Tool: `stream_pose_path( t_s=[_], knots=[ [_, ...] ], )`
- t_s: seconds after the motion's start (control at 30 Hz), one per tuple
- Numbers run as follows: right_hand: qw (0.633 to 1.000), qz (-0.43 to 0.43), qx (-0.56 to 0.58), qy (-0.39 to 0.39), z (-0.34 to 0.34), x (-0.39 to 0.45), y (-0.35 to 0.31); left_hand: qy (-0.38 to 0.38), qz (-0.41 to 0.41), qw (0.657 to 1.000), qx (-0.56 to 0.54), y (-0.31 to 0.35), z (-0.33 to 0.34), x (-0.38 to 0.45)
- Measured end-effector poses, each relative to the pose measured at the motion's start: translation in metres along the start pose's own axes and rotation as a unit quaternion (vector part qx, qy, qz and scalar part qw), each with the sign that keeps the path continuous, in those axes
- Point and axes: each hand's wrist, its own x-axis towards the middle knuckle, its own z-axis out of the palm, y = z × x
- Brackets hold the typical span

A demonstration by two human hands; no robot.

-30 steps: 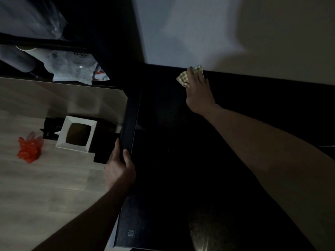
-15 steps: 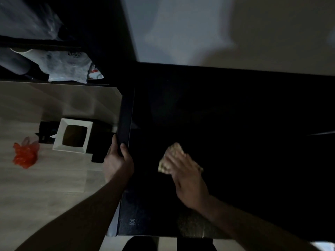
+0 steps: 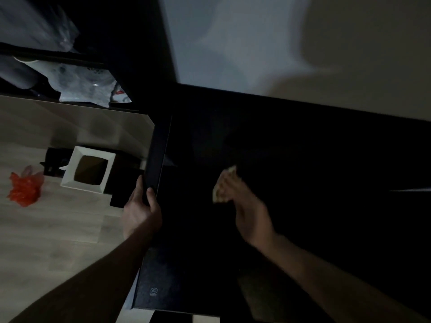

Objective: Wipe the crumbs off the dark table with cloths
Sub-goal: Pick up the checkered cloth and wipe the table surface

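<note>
The dark table (image 3: pixel 303 159) fills the middle and right of the view, in dim light. My right hand (image 3: pixel 249 210) rests palm down on a small pale checked cloth (image 3: pixel 221 185) near the table's middle; most of the cloth is under the fingers. My left hand (image 3: pixel 142 210) grips the table's left edge (image 3: pixel 158 155), thumb on top and fingers around the side. No crumbs can be made out on the black surface.
Left of the table is a pale wood floor with a white square bin (image 3: pixel 89 170), a crumpled orange bag (image 3: pixel 24 188) and dark flat items (image 3: pixel 119 194). A shelf with white plastic bags (image 3: pixel 86 87) stands at the back left. A light wall (image 3: pixel 279 43) borders the table's far edge.
My right hand swept the cloth from the table's far edge back toward me, then moved it slightly forward and to the right again. My left hand kept its grip on the edge.
</note>
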Motion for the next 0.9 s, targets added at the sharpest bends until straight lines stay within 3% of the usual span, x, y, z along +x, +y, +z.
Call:
stream_pose_path(
  t_s=[0.1,0.27,0.4,0.6,0.9],
  knots=[
    [0.994,-0.028,-0.078,0.067,-0.037,0.088,0.039,0.01,0.005,1.0,0.006,-0.003,0.003,0.001],
    [0.981,0.011,-0.194,0.009,-0.074,0.194,0.088,0.042,0.006,0.999,0.024,-0.004,0.009,0.004],
    [0.97,0.017,-0.243,0.022,-0.064,0.209,0.094,0.053,0.004,0.998,0.026,-0.003,0.011,0.004],
    [0.966,0.012,-0.259,0.005,-0.046,0.148,0.082,0.042,0.009,0.999,0.024,-0.003,0.01,0.003],
    [0.974,-0.023,-0.212,-0.074,0.005,-0.084,0.029,0.023,0.002,1.0,0.015,0.0,0.003,-0.002]
  ],
)
